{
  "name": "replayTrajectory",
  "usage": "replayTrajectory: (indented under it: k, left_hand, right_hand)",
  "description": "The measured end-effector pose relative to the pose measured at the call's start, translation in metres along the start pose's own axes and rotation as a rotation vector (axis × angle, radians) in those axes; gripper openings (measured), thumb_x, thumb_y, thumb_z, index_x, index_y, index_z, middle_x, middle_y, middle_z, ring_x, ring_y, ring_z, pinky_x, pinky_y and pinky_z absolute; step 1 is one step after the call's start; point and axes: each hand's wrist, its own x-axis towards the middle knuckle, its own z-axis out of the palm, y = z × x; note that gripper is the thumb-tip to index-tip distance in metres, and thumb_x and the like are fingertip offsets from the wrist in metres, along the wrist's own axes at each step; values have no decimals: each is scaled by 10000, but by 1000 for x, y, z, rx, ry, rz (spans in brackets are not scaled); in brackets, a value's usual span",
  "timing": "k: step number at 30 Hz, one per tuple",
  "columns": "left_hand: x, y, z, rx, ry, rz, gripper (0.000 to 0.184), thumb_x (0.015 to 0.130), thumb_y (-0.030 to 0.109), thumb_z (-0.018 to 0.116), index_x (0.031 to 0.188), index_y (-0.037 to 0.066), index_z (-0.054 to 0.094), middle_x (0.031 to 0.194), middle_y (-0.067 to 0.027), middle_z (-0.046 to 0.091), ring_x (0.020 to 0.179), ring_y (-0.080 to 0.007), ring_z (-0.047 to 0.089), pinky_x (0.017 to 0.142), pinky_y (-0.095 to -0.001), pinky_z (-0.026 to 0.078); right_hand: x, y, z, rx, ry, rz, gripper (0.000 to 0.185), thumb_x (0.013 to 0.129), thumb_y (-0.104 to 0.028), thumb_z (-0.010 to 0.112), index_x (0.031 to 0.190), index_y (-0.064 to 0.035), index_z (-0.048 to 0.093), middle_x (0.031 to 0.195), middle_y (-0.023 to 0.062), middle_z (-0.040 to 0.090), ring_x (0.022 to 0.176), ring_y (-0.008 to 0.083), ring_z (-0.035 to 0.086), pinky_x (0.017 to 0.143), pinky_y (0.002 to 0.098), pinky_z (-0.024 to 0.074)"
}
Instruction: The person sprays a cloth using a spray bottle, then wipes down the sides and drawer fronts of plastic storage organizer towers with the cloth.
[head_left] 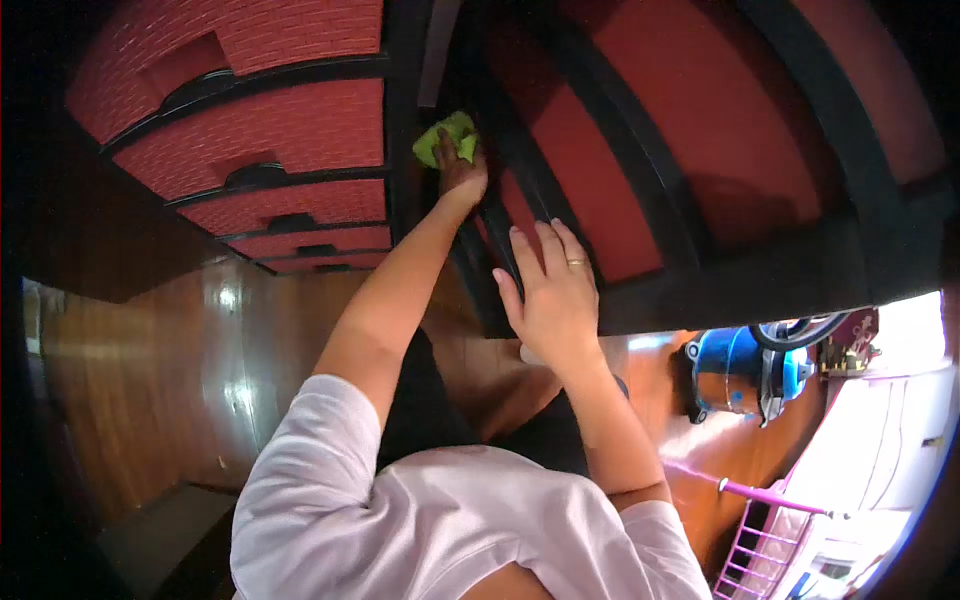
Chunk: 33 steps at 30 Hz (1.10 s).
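Note:
A bright green cloth (438,140) is bunched under the fingers of my left hand (464,175), far up in the head view. That hand reaches into the dark frame between the red woven drawer fronts (270,125) and the red side panel (690,100) of the plastic drawer cabinet. Lower and to the right, my right hand (553,290) lies against the cabinet's side, over a black rib (535,165) and red panel. Its fingers are stretched out, with a ring on one, and nothing is in it.
Shiny wooden floor (150,370) spreads below the cabinet. At the right stands a blue canister vacuum (730,370) with a black hose (800,335). A pink metal rack (765,545) is at the lower right, beside bright white surfaces.

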Motion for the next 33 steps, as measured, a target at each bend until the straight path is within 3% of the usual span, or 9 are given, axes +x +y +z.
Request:
replayTrajectory:
  k: [3, 5, 8, 16, 21, 27, 29, 31, 33]
  left_hand:
    - [8, -15, 19, -204, -22, -80, 621, 922, 383, 381, 1416, 29, 251, 1509, -196, -5, 1368, -384, 148, 1116, -375, 189]
    - [-8, -32, 25, -52, -241, -68, 626, 922, 368, 385, 1422, 27, 227, 1494, -206, 93, 1369, -372, 155, 1113, -372, 198]
    - [-65, -28, 11, -82, -268, 196, 592, 906, 330, 402, 1391, 11, 287, 1391, -254, 277, 1339, -412, 206, 1089, -402, 249]
    - [-184, 4, -25, -115, -314, 591, 573, 882, 305, 423, 1360, -2, 342, 1372, -278, 311, 1315, -446, 243, 1062, -427, 299]
    - [-189, -2, -26, 166, -234, 784, 563, 867, 289, 435, 1340, -11, 377, 1360, -292, 332, 1300, -468, 266, 1046, -443, 330]
    - [-102, -43, 4, -108, -144, 433, 437, 861, 197, 495, 1289, 106, 491, 1454, -272, 168, 1233, -438, 387, 1023, -412, 358]
    - [-66, -29, -11, 69, -208, 322, 420, 858, 192, 492, 1272, 125, 504, 1446, -259, 205, 1170, -436, 447, 979, -408, 399]
    - [-26, -50, 9, 17, 100, 396, 543, 866, 217, 485, 1363, 44, 349, 1348, -280, 367, 1141, -408, 474, 929, -410, 426]
    - [2, -50, -4, -149, -4, 53, 510, 894, 259, 450, 1338, 23, 370, 1345, -274, 375, 1108, -416, 490, 927, -422, 420]
  right_hand:
    - [8, 1, 16, -115, 6, -31, 462, 821, -299, 576, 1192, -26, 541, 1311, 194, 432, 1276, 372, 332, 1028, 463, 299]
    - [9, 0, 24, -161, -7, -46, 479, 814, -302, 579, 1200, -22, 537, 1344, 191, 408, 1306, 373, 296, 1053, 464, 262]
    - [13, 1, 32, -133, -57, -80, 488, 816, -296, 575, 1215, -19, 529, 1375, 187, 380, 1330, 364, 267, 1073, 476, 225]
    - [-26, 5, 87, 72, -251, -13, 633, 858, -397, 520, 1331, 3, 392, 1404, 232, 313, 1342, 380, 237, 1084, 527, 172]
    - [-34, 1, 82, 85, -243, -10, 701, 863, -504, 475, 1366, -31, 352, 1389, 247, 323, 1349, 382, 222, 1058, 557, 188]
    - [-39, 3, 75, -167, -296, -87, 667, 850, -533, 482, 1354, -104, 402, 1377, 172, 375, 1333, 337, 273, 1018, 541, 236]
    - [-43, 11, 94, -237, -206, -130, 649, 848, -555, 466, 1335, -127, 433, 1344, 151, 426, 1323, 313, 297, 1011, 538, 246]
    - [-41, 11, 99, -245, -180, -144, 646, 852, -563, 454, 1333, -132, 438, 1328, 150, 445, 1318, 304, 309, 1009, 537, 247]
    - [-41, 11, 101, -197, -186, -125, 647, 867, -531, 452, 1347, -98, 413, 1345, 164, 428, 1317, 308, 310, 1035, 523, 233]
